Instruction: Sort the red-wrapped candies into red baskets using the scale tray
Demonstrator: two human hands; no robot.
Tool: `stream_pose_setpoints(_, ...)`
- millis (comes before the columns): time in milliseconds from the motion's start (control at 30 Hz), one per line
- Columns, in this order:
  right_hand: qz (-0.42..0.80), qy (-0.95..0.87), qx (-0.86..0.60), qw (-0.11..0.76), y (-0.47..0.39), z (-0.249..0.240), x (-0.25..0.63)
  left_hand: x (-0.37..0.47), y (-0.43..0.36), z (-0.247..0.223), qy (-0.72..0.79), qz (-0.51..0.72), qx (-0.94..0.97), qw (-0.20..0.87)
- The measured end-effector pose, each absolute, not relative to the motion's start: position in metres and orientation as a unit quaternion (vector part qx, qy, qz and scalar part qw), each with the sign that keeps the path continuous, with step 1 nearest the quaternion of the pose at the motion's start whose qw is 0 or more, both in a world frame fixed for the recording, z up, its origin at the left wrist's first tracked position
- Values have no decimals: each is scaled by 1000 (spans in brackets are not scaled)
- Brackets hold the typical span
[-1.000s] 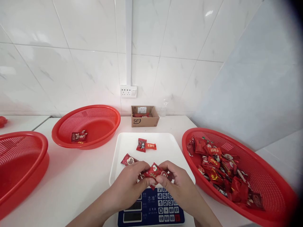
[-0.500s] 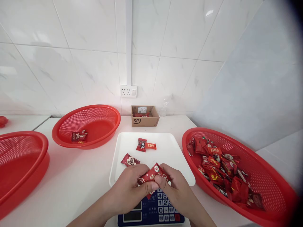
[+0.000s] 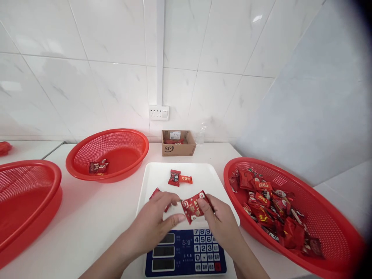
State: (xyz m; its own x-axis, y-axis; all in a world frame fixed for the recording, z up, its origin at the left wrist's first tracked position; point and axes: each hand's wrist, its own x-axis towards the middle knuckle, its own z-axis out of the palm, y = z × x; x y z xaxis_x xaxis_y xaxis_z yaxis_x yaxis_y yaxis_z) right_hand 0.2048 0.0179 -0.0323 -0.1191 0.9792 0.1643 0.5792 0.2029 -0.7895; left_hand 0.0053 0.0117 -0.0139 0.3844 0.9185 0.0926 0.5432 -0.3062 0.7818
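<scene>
A red patterned snack packet (image 3: 193, 206) is pinched in my right hand (image 3: 219, 217), above the near part of the white scale tray (image 3: 157, 170). My left hand (image 3: 158, 219) is just left of the packet, thumb and fingers apart, its fingertips close to the packet's left edge. Behind those fingers a dark red packet (image 3: 155, 192) lies on the tray, mostly hidden. Farther back on the tray are a red packet with a black-and-white print (image 3: 174, 178) and a small orange-red packet (image 3: 186, 179). Below the tray shows the scale's blue keypad panel (image 3: 186, 257).
At right a red basket (image 3: 343, 232) holds many packets. The back-left red basket (image 3: 107, 178) holds a few packets; another red basket (image 3: 35, 166) stands at the left edge. A cardboard box (image 3: 180, 150) with red packets sits by the wall, below a socket (image 3: 159, 112).
My left hand has let go of the packet and its fingers have opened. The packet, now in my right hand alone, has turned to show its gold-lettered face.
</scene>
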Motion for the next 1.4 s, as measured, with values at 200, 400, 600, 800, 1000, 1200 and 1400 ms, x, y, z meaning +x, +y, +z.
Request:
stream_pose_setpoints(200,233,-707,-620,247,41,-30,210,-20,31,-27,509,209,816,176)
stream_pose_setpoints(400,206,-735,-618,189,52,-22,198,-10,47,-29,517,142,831,149)
stream_pose_setpoints(600,151,-749,-638,100,64,-20,200,-4,60,-28,529,132,826,143)
stream_pose_setpoints(800,93,-765,-626,116,78,-14,201,1,76,-17,535,128,823,140)
stream_pose_setpoints(1000,86,-804,-581,91,92,-12,185,18,101,-10,547,97,822,122)
stream_pose_setpoints(1200,97,-805,-579,82,101,-19,182,27,119,-15,530,89,825,173)
stream_pose_setpoints(1400,139,-774,-595,166,100,-23,194,23,123,-19,515,177,785,295)
